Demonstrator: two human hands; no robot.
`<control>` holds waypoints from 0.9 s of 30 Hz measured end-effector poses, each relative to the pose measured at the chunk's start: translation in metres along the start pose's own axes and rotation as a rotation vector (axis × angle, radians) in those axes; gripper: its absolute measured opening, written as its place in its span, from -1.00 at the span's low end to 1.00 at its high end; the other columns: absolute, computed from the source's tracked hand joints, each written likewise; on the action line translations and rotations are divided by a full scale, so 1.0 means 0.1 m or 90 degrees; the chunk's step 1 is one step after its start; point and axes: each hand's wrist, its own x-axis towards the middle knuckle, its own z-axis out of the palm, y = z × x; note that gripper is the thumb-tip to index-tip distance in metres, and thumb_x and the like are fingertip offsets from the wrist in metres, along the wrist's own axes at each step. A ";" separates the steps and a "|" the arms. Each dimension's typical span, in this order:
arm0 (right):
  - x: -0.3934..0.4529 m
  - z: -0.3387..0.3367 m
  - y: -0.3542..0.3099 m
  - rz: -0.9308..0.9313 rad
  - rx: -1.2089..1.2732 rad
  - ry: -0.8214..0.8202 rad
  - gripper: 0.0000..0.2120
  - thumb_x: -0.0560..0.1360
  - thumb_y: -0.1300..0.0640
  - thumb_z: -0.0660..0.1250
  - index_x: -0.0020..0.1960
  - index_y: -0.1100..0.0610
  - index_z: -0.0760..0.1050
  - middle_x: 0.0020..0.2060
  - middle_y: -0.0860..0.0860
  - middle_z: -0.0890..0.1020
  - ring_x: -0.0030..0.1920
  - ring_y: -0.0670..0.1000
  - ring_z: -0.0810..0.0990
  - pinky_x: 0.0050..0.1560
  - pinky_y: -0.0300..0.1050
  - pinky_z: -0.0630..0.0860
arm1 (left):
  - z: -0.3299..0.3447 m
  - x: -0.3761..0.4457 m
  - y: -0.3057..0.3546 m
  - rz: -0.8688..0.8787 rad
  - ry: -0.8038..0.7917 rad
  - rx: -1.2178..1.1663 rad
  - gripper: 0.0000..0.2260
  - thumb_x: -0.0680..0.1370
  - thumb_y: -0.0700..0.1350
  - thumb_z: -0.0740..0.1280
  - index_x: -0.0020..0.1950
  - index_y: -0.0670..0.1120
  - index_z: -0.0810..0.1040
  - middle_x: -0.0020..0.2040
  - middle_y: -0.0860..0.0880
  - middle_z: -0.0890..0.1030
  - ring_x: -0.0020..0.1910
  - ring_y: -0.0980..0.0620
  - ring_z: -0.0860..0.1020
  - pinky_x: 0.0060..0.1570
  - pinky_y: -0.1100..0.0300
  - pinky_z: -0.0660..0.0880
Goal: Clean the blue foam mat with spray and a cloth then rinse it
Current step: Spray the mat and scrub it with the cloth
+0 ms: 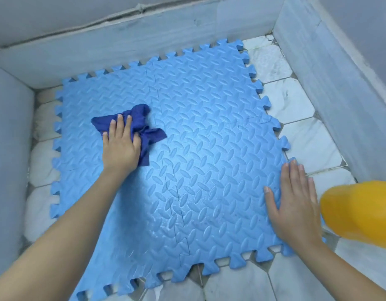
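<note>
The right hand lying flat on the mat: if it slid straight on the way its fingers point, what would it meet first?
The right hand points at the blue foam mat's toothed far-right edge just ahead. Past that, probably bare white floor tiles, then the grey wall.

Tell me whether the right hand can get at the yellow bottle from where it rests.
Probably yes: the right hand lies flat and empty on the mat edge, the yellow bottle just beside it with nothing between.
</note>
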 end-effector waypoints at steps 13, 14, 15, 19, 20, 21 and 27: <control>0.07 0.14 0.05 -0.002 0.017 0.040 -0.28 0.53 -0.16 -0.01 0.50 0.33 0.10 0.51 0.31 0.16 0.51 0.31 0.14 0.46 0.34 0.11 | 0.03 -1.14 -0.79 -0.071 0.003 -0.016 -0.45 0.59 0.11 -0.11 0.56 -0.04 0.07 0.57 -0.02 0.08 0.54 -0.02 0.04 0.47 -0.08 0.00; 0.06 0.11 0.04 0.000 0.012 0.039 -0.28 0.53 -0.15 -0.02 0.50 0.34 0.11 0.51 0.32 0.16 0.50 0.31 0.14 0.47 0.34 0.10 | 0.00 -1.01 -0.95 -0.142 0.006 -0.024 -0.46 0.60 0.09 -0.10 0.56 -0.06 0.07 0.57 -0.04 0.08 0.54 -0.04 0.04 0.46 -0.11 0.00; 0.06 0.07 0.01 0.001 0.008 0.035 -0.28 0.53 -0.15 -0.02 0.49 0.35 0.12 0.51 0.32 0.17 0.50 0.31 0.14 0.47 0.33 0.08 | -0.03 -0.92 -1.06 -0.181 0.005 -0.027 -0.49 0.63 0.07 -0.07 0.56 -0.07 0.06 0.57 -0.06 0.06 0.54 -0.07 0.04 0.46 -0.13 0.00; 0.00 -0.06 -0.07 0.004 -0.038 0.010 -0.27 0.54 -0.14 -0.09 0.53 0.34 0.07 0.54 0.27 0.11 0.55 0.24 0.06 0.51 0.27 -0.02 | 0.00 -1.07 -1.03 -0.053 -0.029 -0.045 -0.49 0.63 0.06 -0.05 0.57 -0.05 0.01 0.58 -0.05 0.01 0.55 -0.08 -0.02 0.47 -0.08 -0.08; 0.01 -0.06 -0.09 0.014 -0.041 -0.002 -0.28 0.54 -0.12 -0.09 0.54 0.34 0.06 0.55 0.26 0.09 0.56 0.23 0.03 0.51 0.27 -0.05 | 0.05 -1.24 -0.93 0.011 -0.034 -0.038 -0.48 0.61 0.08 -0.08 0.56 -0.04 0.02 0.57 -0.04 0.02 0.55 -0.06 -0.02 0.47 -0.04 -0.10; 0.04 -0.05 -0.13 0.034 -0.038 -0.012 -0.28 0.52 -0.08 -0.07 0.55 0.34 0.05 0.55 0.27 0.07 0.56 0.23 0.00 0.51 0.27 -0.09 | 0.08 -1.43 -0.80 0.080 -0.039 -0.027 -0.46 0.59 0.09 -0.09 0.56 -0.04 0.02 0.57 -0.04 0.03 0.54 -0.05 0.00 0.47 -0.01 -0.11; 0.15 0.05 -0.47 0.089 -0.032 -0.012 -0.27 0.58 -0.13 -0.05 0.54 0.37 0.00 0.55 0.31 0.03 0.55 0.31 -0.06 0.52 0.26 -0.15 | 0.19 -1.91 -0.48 0.367 -0.069 0.051 -0.44 0.56 0.09 0.00 0.56 0.02 0.07 0.56 0.00 0.10 0.52 -0.01 0.10 0.45 -0.03 0.00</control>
